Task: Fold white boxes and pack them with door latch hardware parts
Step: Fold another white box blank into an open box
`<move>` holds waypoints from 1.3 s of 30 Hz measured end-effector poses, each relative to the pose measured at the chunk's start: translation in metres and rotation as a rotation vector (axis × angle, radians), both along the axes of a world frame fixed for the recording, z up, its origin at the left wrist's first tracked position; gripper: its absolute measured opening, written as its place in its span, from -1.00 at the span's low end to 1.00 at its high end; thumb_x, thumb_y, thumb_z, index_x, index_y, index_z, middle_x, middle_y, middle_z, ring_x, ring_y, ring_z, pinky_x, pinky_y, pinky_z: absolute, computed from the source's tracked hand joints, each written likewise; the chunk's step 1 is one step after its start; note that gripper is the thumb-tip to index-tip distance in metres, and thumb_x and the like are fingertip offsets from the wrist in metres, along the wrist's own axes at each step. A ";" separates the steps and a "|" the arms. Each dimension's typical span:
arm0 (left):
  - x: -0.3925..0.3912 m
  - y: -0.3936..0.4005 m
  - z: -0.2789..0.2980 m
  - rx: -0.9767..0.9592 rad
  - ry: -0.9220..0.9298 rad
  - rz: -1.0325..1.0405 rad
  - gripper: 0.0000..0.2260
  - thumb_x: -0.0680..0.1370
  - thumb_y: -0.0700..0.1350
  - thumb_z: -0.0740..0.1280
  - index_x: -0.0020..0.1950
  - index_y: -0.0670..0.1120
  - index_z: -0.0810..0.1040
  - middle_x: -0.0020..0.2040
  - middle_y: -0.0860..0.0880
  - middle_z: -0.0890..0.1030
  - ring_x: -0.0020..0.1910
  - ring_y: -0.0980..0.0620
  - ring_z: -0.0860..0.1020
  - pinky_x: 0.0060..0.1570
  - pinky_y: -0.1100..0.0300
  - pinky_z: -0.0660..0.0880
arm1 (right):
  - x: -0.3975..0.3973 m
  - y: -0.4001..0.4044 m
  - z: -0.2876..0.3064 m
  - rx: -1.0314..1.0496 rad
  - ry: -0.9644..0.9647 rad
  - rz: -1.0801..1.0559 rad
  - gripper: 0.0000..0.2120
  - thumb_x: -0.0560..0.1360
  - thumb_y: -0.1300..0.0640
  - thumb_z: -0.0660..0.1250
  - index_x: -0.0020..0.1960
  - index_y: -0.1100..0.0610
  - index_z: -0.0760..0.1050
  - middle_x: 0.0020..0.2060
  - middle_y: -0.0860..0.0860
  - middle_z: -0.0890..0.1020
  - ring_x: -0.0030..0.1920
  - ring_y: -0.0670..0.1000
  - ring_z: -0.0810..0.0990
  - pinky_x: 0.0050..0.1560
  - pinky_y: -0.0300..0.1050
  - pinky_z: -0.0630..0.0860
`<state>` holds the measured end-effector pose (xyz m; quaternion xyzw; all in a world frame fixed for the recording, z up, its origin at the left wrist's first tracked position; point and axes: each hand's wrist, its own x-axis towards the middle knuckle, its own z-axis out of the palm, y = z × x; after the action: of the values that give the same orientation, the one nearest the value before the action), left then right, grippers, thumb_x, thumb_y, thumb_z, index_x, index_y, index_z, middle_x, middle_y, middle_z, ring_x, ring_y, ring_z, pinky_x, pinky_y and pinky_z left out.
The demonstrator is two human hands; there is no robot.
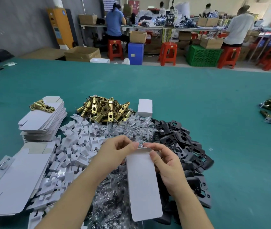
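Both hands hold flat white box blank (144, 184) above parts heaps on worktop (181, 100). Left hand (115, 152) and right hand (166, 164) pinch top flap edge. Advice: crease along scores, square corners before loading brass latches (104, 109).

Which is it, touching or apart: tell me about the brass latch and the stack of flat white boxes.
Touching. The head view shows the single brass latch lying directly on the top sheet of the stack of flat white boxes, no gap beneath it.
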<state>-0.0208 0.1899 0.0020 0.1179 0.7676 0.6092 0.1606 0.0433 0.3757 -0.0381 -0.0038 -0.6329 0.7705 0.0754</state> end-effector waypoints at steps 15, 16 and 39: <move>0.000 0.008 -0.003 -0.030 0.230 0.023 -0.79 0.60 -0.02 0.41 0.07 0.33 0.70 -0.09 0.20 0.72 -0.21 0.27 0.59 -0.28 0.38 0.46 | 0.002 -0.004 0.002 -0.117 -0.016 0.045 -0.57 0.51 -0.08 0.46 0.37 -0.20 0.53 0.28 -0.04 0.63 0.13 0.06 0.70 0.00 -0.03 0.65; 0.001 0.009 -0.002 0.004 0.227 0.044 -0.78 0.60 -0.03 0.41 0.05 0.33 0.71 -0.08 0.17 0.73 -0.21 0.26 0.59 -0.27 0.37 0.46 | 0.002 -0.004 0.003 -0.156 -0.025 0.068 -0.53 0.52 -0.05 0.47 0.41 -0.23 0.49 0.30 -0.02 0.63 0.15 0.09 0.69 0.02 0.00 0.65; -0.004 0.001 0.025 0.089 -0.010 -0.272 -0.70 0.64 0.11 0.27 0.34 0.19 0.60 0.33 0.16 0.61 0.26 0.07 0.60 0.17 0.11 0.53 | 0.006 0.005 0.007 -0.255 -0.100 0.339 -0.52 0.51 0.07 0.44 0.43 -0.09 0.55 0.24 0.16 0.67 0.13 0.14 0.69 0.05 0.04 0.65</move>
<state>-0.0243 0.1905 0.0270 0.2248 0.7159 0.6158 0.2402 0.0495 0.3807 -0.0315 0.0552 -0.5249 0.8448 -0.0878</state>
